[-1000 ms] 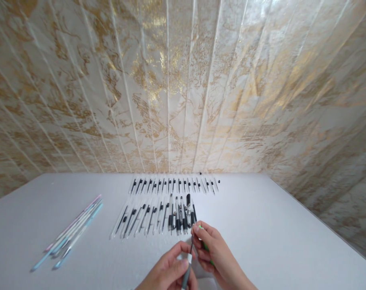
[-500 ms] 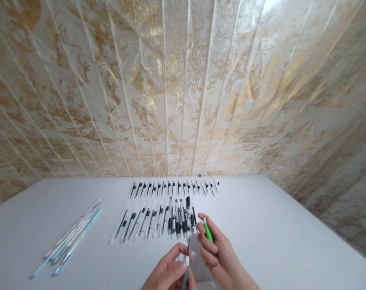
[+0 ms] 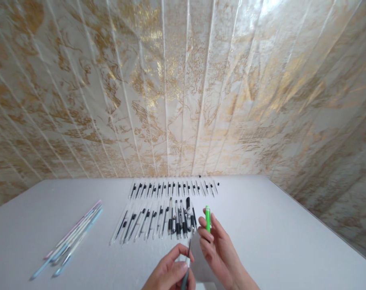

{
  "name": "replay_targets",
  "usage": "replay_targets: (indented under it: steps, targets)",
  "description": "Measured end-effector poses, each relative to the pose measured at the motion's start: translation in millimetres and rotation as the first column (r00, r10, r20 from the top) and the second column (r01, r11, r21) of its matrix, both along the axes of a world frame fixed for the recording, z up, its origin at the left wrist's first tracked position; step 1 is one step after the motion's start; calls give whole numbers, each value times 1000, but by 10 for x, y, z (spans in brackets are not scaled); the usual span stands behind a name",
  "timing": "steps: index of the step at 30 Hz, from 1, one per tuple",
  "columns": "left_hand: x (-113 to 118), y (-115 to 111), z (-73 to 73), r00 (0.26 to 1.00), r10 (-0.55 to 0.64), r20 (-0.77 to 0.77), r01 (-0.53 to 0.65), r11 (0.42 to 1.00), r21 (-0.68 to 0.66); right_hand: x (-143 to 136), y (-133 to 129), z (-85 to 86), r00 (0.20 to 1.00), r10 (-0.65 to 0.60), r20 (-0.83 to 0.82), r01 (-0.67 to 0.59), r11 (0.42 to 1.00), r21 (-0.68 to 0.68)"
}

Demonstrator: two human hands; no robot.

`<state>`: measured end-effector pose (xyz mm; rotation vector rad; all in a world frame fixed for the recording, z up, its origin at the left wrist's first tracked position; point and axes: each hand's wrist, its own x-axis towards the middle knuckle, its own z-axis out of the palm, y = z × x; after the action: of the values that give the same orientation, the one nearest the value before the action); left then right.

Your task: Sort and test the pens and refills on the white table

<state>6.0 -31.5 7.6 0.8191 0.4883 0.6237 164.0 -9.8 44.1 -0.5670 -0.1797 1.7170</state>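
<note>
Grey pen barrel (image 3: pixel 185 279), its dark rod (image 3: pixel 189 247) protruding, is pinched in your left hand (image 3: pixel 170 269), nearer you than the laid-out pen parts (image 3: pixel 177 228); your right hand (image 3: pixel 218 250) grips a green piece (image 3: pixel 208 220). A loosened pinch could drop either; a knock might bend the thin rod.

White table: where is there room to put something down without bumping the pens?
The widest bare patch of table runs from the right hand to the table's right edge. Smaller ones lie left of the pastel pens, and between them and the front row of pens. The middle is crowded by that row, the back row and the left hand.
</note>
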Motion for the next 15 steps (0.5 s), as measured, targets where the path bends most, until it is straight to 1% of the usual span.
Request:
replay_targets:
  steps: [3,6,7,8,10,12,13,15]
  targets:
    - [0,1,15,1000,4,2,-4,1000,8,-11,0,-49,999,-2,53,3,1000,-16]
    - [8,-5,11,1000,25,6,-25,1000,16,-22,-10,-47,991,-43,129,45,999,-13]
    - [11,-7,2,999,36,5,-36,999,23,-27,-20,-37,988,-32,150,34,999,-10]
    - [12,-10,-10,999,47,-1,-47,998,34,-35,-35,-26,984,-8,176,9,1000,-5]
    - [12,-17,-39,997,71,-33,-69,995,66,-62,-79,-5,957,94,275,-99,995,1]
    - [10,-27,-61,993,89,-81,-82,993,86,-102,-128,6,884,211,418,-224,974,-18]
    - [9,-33,-64,990,95,-101,-86,992,94,-121,-147,9,841,246,482,-266,964,-29]
    - [12,-46,-52,987,100,-124,-86,990,109,-140,-163,23,782,243,574,-282,959,-22]
